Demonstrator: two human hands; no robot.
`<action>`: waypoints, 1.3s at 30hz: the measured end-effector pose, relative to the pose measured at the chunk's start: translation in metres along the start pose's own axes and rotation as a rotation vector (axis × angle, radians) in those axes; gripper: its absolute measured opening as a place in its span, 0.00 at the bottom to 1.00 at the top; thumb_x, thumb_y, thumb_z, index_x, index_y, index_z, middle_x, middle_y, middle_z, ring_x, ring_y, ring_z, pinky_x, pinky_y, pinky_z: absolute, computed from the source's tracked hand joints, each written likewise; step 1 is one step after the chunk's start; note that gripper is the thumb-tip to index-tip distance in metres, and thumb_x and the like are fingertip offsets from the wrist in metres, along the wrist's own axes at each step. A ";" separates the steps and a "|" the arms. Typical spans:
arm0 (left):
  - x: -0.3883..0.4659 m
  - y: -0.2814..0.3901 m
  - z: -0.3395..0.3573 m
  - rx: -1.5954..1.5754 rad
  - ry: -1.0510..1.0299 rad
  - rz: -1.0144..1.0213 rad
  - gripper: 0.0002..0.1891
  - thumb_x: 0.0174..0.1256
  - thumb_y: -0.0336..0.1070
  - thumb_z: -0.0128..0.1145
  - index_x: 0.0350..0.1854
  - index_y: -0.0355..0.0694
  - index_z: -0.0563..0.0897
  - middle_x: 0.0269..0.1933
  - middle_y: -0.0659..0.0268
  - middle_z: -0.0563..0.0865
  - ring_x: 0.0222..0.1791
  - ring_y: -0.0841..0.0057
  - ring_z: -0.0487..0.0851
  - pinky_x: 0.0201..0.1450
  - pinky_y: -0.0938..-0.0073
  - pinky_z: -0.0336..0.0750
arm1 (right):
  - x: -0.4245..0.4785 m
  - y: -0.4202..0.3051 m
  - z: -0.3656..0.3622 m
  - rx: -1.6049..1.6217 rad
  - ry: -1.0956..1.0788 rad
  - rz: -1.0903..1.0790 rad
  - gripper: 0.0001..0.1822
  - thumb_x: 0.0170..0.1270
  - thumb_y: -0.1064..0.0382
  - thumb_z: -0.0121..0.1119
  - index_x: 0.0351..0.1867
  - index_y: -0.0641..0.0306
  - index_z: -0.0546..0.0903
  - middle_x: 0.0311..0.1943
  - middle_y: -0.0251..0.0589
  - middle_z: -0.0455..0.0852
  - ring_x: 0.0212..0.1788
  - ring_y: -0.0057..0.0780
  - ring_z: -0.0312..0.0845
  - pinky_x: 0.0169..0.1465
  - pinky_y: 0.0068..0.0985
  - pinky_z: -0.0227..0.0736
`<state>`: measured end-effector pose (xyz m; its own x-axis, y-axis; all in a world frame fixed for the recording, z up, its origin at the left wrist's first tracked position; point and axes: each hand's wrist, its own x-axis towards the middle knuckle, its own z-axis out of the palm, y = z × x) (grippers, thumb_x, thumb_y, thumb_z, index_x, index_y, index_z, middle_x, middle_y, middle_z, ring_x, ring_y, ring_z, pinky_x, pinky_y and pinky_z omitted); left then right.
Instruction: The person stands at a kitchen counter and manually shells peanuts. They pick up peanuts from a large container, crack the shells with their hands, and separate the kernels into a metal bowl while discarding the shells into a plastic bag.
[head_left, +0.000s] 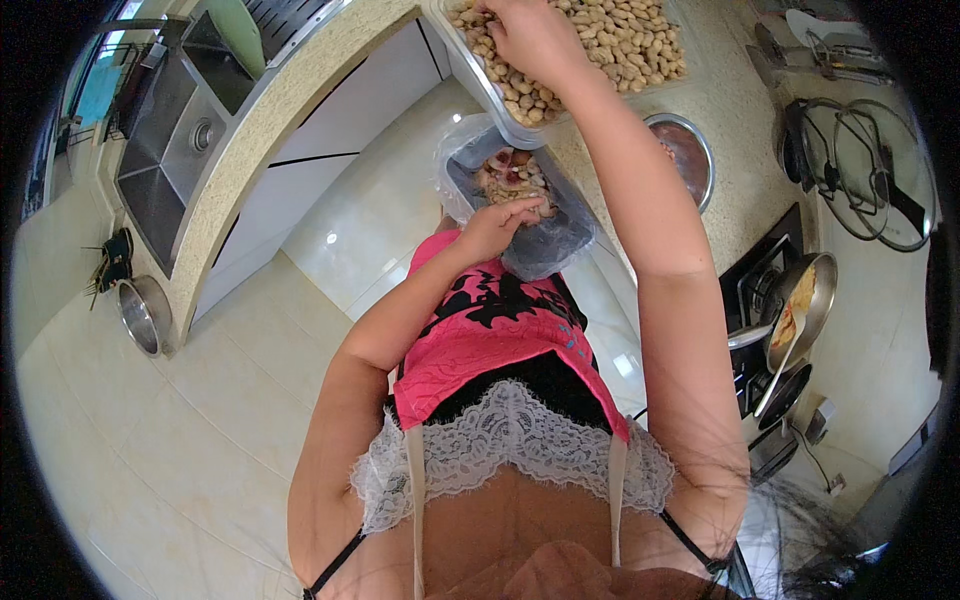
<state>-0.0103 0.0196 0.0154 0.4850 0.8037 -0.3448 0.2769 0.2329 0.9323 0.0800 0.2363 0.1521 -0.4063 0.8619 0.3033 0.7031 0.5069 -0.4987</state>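
My right hand (525, 41) reaches into a clear plastic container (529, 136) of unshelled peanuts (630, 45). Its fingertips lie among the peanuts by the picture's top edge, so I cannot tell whether they grip one. Lower down, my left hand (495, 229) hovers over a bin lined with a clear plastic bag (551, 255). The fingers are bent close together; whether anything is between them is unclear. Peanut shells and other scraps (517, 176) lie inside the bin. Partly behind my right forearm stands a round metal-rimmed bowl (690, 161) with a few reddish bits at its edge.
The peanut container rests on a speckled countertop (731, 142). On the right, a frying pan (821, 300) with food and a spatula sits on a gas stove. Pot lids (862, 172) hang on the wall. A steel sink (169, 165) and metal pot (144, 315) are on the left.
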 end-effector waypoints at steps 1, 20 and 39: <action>-0.002 -0.004 0.000 0.040 0.025 0.069 0.17 0.70 0.28 0.44 0.59 0.42 0.74 0.52 0.58 0.82 0.41 0.73 0.84 0.51 0.76 0.74 | 0.001 0.000 0.001 -0.023 0.026 -0.042 0.10 0.54 0.72 0.52 0.38 0.66 0.79 0.40 0.52 0.81 0.47 0.49 0.75 0.51 0.38 0.71; -0.013 0.001 0.005 -0.378 0.059 -0.123 0.15 0.68 0.24 0.47 0.57 0.34 0.74 0.54 0.63 0.79 0.48 0.77 0.80 0.52 0.78 0.73 | -0.058 0.016 -0.042 -0.209 -0.378 -0.034 0.18 0.48 0.68 0.64 0.44 0.54 0.81 0.44 0.37 0.81 0.53 0.38 0.71 0.57 0.33 0.68; -0.012 0.009 0.007 -0.457 0.051 -0.093 0.16 0.69 0.26 0.48 0.58 0.36 0.73 0.55 0.64 0.79 0.51 0.78 0.79 0.56 0.79 0.70 | -0.061 0.000 -0.016 -0.299 -0.125 -0.047 0.15 0.47 0.64 0.61 0.40 0.51 0.80 0.35 0.33 0.85 0.45 0.37 0.77 0.51 0.41 0.60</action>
<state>-0.0082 0.0084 0.0268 0.4310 0.7914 -0.4336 -0.0822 0.5130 0.8545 0.1141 0.1840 0.1467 -0.4981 0.8415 0.2091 0.8144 0.5368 -0.2202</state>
